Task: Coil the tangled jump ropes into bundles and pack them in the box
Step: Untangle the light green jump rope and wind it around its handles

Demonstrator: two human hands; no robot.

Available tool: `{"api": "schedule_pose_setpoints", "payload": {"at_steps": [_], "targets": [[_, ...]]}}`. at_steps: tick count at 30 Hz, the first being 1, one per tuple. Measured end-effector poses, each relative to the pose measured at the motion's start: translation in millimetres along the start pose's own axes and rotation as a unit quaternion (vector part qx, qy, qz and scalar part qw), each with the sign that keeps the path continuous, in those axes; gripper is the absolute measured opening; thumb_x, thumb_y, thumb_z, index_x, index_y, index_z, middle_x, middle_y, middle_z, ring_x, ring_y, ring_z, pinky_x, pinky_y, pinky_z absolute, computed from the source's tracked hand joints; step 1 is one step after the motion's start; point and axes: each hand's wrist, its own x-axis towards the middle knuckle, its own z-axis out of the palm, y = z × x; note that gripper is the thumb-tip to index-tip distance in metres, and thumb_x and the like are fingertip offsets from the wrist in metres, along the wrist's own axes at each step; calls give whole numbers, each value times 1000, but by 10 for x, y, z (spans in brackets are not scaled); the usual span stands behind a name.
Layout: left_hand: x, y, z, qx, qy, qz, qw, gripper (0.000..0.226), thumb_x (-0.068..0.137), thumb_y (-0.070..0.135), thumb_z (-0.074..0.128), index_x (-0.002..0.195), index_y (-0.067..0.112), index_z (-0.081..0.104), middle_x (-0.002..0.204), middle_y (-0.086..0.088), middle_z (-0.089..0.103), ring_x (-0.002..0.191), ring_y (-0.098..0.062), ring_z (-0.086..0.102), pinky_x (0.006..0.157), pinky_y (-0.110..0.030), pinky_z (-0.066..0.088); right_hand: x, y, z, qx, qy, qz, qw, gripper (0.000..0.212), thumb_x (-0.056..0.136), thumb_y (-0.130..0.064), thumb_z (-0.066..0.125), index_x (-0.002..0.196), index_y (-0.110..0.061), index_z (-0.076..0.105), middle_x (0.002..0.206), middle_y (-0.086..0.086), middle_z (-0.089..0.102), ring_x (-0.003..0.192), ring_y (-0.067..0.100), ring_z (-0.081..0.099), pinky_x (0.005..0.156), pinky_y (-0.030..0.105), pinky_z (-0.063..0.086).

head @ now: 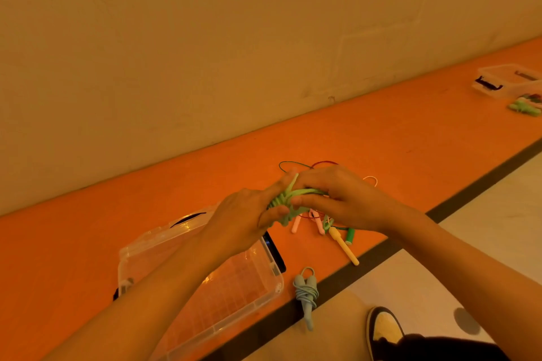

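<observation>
Left hand, right hand: both grips clamped on green jump rope. Risk: wrap slips, coil springs open, tail snags tangled ropes underneath.

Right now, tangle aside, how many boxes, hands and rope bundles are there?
Boxes: 2 (near box, far box)
Hands: 2 (left hand, right hand)
Bundles: 2 (green bundle in the hands, blue bundle); far heap too blurred to count
Total: 6

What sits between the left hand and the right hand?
The green jump rope, held by left hand and right hand; head view.
</observation>
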Motion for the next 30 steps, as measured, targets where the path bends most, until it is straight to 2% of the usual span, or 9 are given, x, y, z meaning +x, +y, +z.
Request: {"api": "schedule_pose_setpoints", "payload": {"at_steps": [2,4,6,7,9,11,17,23,30], "targets": [[9,152,-26,13,-5,5,1000,107,68,90,-12,150,36,31,71,5,56,59,-12,48,51,-32,35,0,21,-28,-5,12,8,1000,26,100,-35,52,97,-16,69,89,-8,66,82,6,61,69,33,49],[11,302,-40,19,-26,-13,999,76,77,85,9,127,41,45,70,10,52,63,-14,50,56,-34,39,-5,31,-29,-7,29,8,1000,29,100,-37,53,92,-15,69,82,-7,65,76,6,60,64,32,47],[7,399,-33,19,-39,-22,999,36,89,73,30,100,40,40,66,14,43,64,-13,49,57,-32,37,-11,40,-23,-4,53,15,998,28,97,-36,59,82,-15,68,72,-8,61,65,7,57,57,26,42],[3,427,-25,19,-41,-21,999,33,92,69,36,98,37,40,66,13,41,63,-13,49,57,-31,35,-16,42,-30,1,65,25,998,28,94,-37,63,78,-15,69,68,-7,60,60,8,56,54,25,40],[-11,441,4,15,-43,-22,999,52,91,69,40,126,30,41,68,12,43,62,-12,49,56,-30,35,-30,55,-94,20,82,54,995,28,87,-40,71,74,-15,71,61,-2,61,54,12,54,49,28,38],[-27,452,25,-9,-38,-42,998,84,87,74,41,152,33,6,68,11,45,61,-10,50,55,-31,38,-54,79,-195,46,89,93,991,32,79,-43,75,69,-13,70,57,5,59,49,15,49,47,31,35],[-74,468,5,-25,-65,15,997,96,87,75,40,130,57,-43,77,1,58,65,-16,58,60,-36,49,-143,288,-451,157,32,188,969,37,69,-39,80,62,-8,62,56,2,47,52,17,38,48,28,28],[-88,509,-42,-4,-74,96,993,93,95,60,46,129,62,-41,73,12,44,63,-13,53,57,-33,47,-345,625,-634,189,-78,257,944,31,86,-40,70,68,-16,63,66,7,50,61,20,42,55,29,34],[-101,426,-3,61,-57,195,977,68,96,58,33,151,52,-7,82,6,57,58,-4,40,47,-26,49,-370,719,-677,198,-14,247,949,19,87,-30,67,82,-12,72,76,7,63,73,16,54,69,34,41]]}}
